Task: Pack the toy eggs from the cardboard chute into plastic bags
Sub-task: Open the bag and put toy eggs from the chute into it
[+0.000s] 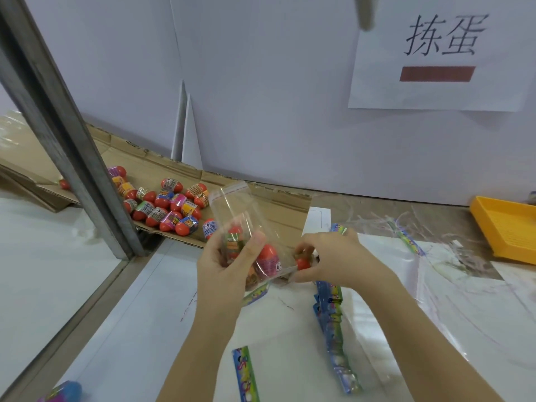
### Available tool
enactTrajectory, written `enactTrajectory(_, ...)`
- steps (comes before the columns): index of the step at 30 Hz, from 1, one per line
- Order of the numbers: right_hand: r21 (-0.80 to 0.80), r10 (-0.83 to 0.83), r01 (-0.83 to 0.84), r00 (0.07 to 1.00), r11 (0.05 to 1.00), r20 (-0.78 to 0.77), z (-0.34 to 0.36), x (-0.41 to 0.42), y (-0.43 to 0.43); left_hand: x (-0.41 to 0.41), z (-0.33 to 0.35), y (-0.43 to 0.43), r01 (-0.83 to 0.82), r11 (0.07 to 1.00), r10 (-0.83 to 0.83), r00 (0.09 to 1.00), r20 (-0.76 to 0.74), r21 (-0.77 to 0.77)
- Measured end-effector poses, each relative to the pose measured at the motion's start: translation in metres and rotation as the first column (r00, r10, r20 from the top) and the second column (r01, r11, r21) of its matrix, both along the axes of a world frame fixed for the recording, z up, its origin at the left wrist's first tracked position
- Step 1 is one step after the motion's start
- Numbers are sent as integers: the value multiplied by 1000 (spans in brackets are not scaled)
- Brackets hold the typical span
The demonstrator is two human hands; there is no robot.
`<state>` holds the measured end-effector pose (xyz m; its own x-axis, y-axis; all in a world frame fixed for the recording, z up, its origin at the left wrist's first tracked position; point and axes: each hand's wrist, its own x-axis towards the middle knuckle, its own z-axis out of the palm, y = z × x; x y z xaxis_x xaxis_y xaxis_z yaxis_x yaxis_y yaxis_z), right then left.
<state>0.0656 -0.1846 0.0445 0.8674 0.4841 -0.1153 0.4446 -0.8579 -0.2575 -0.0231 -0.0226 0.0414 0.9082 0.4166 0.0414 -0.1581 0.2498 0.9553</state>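
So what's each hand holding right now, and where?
The left hand grips the bag around its lower part. The right hand pinches a red egg at the bag's lower edge.

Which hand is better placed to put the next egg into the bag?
Right. The right hand pinches a red egg beside the bag, which the left hand grips.

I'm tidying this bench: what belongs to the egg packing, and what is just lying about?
In the job: clear plastic bag in the left hand, red toy egg in the right hand, eggs on the cardboard chute, stack of bags.
Lying about: yellow tray, paper sign, blue egg, printed strip.
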Motion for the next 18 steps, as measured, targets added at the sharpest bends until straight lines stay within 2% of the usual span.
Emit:
enactTrajectory(3, 3, -7, 7, 997, 1000, 83, -7, 4, 1, 0, -1, 1, 11, 1000, -11, 1000, 0, 12)
enactTrajectory(4, 60, -8, 2, 996, 998, 91, -7, 6, -1, 0, -1, 1, 22, 1000, -22, 1000, 3, 19)
enactTrajectory(6, 318, -25, 11, 999, 948, 41, 1, 6, -3, -1, -1, 0, 47, 998, -47, 999, 17, 47)
enactTrajectory(7, 497, -35, 28, 999, 867, 4, 9, 4, -2, -1, -1, -1, 57, 996, -58, 998, 24, 69)
enactTrajectory(9, 819, -1, 63, 997, 571, -75, 27, -4, -1, -1, -2, -3, 76, 992, -80, 996, 33, 103)
enactTrajectory(11, 958, 104, 66, 990, 280, -99, 44, -13, 0, -1, -4, -6, 86, 988, -90, 996, 25, 130)
enactTrajectory(13, 991, 180, 21, 983, 133, -45, 60, -26, 1, -1, -6, -9, 83, 985, -85, 996, 8, 150)
enactTrajectory(15, 996, 180, -19, 984, 88, 3, 71, -35, 3, -1, -8, -11, 95, 986, -98, 995, 11, 138)
enactTrajectory(18, 980, 216, -111, 974, 164, 74, 81, -44, 4, -1, -10, -14, 119, 979, -124, 992, 21, 169)
